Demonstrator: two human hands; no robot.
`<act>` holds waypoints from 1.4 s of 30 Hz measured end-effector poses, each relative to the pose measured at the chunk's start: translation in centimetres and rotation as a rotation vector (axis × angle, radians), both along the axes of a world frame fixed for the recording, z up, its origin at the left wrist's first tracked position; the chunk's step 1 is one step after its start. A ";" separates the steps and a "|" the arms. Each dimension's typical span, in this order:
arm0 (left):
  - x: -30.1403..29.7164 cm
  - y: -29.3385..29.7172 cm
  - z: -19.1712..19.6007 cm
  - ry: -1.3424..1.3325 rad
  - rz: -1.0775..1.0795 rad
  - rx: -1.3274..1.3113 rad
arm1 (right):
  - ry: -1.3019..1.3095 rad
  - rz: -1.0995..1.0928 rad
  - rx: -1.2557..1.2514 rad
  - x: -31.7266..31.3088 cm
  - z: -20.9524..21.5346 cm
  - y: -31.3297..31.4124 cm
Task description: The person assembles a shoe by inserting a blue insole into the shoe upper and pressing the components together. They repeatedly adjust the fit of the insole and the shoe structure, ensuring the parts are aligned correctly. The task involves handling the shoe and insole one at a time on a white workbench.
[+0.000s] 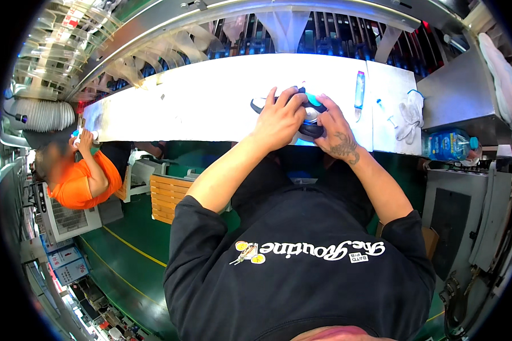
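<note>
Over the front part of the white worktable (210,108), both my hands are closed on a black shoe-like piece with white and turquoise parts. My left hand (280,118) wraps its fingers over the top of the shoe-like piece (311,131). On its other side, my right hand (337,132) grips it with the thumb and fingers. Much of the piece is hidden under my fingers, so its exact kind does not show.
Right of my hands lie a knife-like tool (359,94), a small thin tool (387,113) and a white glove (408,116). A blue-labelled bottle (452,145) is at the right edge. Machinery with rollers (347,34) runs behind. An orange-shirted co-worker (79,184) handles something at far left.
</note>
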State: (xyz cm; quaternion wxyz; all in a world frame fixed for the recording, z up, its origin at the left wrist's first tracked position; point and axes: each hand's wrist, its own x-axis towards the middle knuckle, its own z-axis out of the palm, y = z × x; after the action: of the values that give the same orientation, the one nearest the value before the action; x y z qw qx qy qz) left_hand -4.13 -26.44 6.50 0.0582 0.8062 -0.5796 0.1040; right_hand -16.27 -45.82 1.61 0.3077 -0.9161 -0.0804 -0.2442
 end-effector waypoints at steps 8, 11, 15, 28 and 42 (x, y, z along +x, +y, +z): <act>-1.3 1.7 -1.0 0.203 -0.012 -0.285 | -0.007 0.101 -0.043 -0.5 0.8 -0.5; -1.5 3.2 -1.9 0.236 -0.027 -0.405 | 0.002 0.183 -0.083 -0.3 2.5 0.0; -1.0 5.2 -2.0 0.364 -0.039 -0.521 | 0.055 0.305 0.081 0.1 4.4 -0.8; 1.1 8.2 -2.7 0.532 -0.059 -0.690 | 0.726 0.587 1.067 4.8 0.4 2.2; 1.1 6.1 -2.0 0.480 -0.053 -0.569 | 0.713 0.200 0.848 2.8 3.7 2.1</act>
State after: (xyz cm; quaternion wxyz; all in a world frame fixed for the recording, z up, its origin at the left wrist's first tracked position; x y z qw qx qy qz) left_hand -3.04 -20.39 4.47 0.4167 0.7439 -0.5181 0.0671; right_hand -13.47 -43.75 5.29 0.6787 -0.7260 0.0474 0.1001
